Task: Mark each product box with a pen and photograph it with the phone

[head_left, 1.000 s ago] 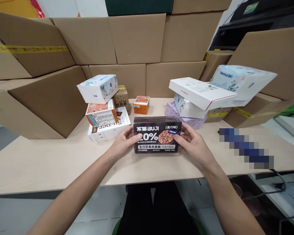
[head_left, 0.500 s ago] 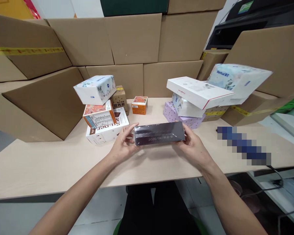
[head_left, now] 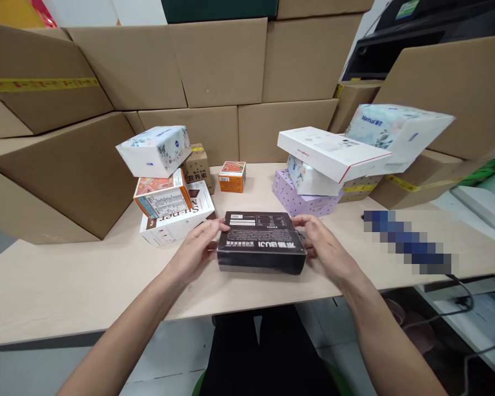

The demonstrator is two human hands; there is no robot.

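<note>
A flat black box in clear film, with white print, lies face up at the front middle of the table. My left hand grips its left side, thumb at the upper left corner and fingers partly hidden beside it. On the opposite side my right hand holds the right end, its fingertips partly behind the box. Beyond my left hand, a white box with brown lettering carries an orange-and-white box and a floral tissue pack. A small orange box stands farther back.
At the right, a purple dotted box bears a tissue pack and a flat white box. Behind them is a larger Manhua tissue pack. Cardboard boxes wall the back and sides. A blurred dark-blue object lies right.
Both hands have lowered the black box toward me and tipped it, so its broad printed face now shows instead of mainly the narrow dated side. The view has shifted slightly.
</note>
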